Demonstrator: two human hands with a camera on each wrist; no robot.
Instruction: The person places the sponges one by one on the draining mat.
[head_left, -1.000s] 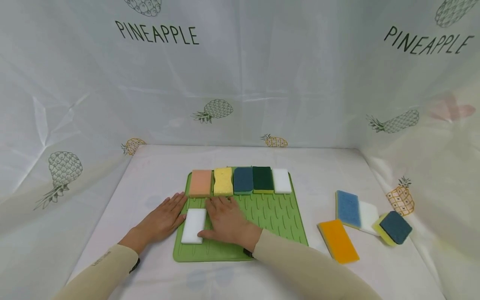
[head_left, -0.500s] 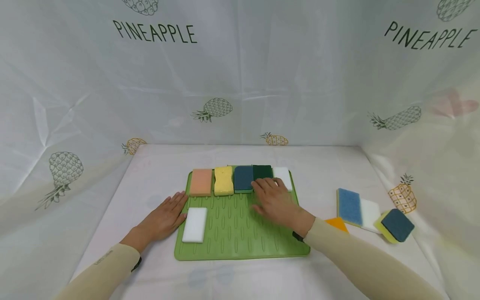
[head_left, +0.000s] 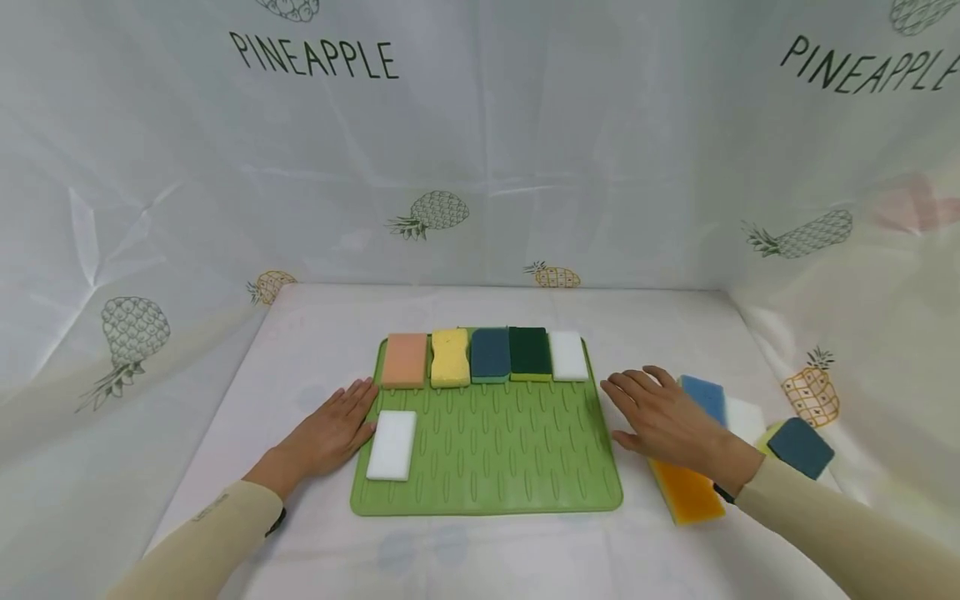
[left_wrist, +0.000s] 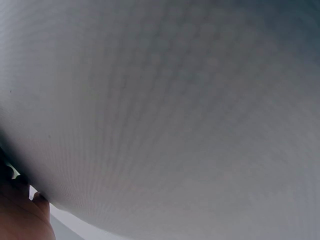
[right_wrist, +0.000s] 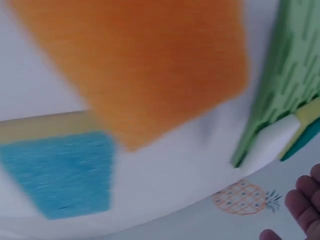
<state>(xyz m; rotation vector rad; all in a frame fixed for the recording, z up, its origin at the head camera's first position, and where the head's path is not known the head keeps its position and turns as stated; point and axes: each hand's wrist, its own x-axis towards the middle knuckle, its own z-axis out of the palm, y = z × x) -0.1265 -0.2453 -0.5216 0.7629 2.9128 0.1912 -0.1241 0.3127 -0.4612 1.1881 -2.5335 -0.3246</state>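
One green mat (head_left: pixel 487 454), pineapple-printed sheeting (head_left: pixel 600 167)

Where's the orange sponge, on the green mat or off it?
Off: the orange sponge lies on the white surface, a gap between it and the green mat.

We note pale sheeting (head_left: pixel 600 150), printed with pineapples (head_left: pixel 439 210) and lettering (head_left: pixel 315 56), enclosing three sides of the white-covered worktop (head_left: pixel 645 321); left-hand creases (head_left: pixel 84 236) shine.
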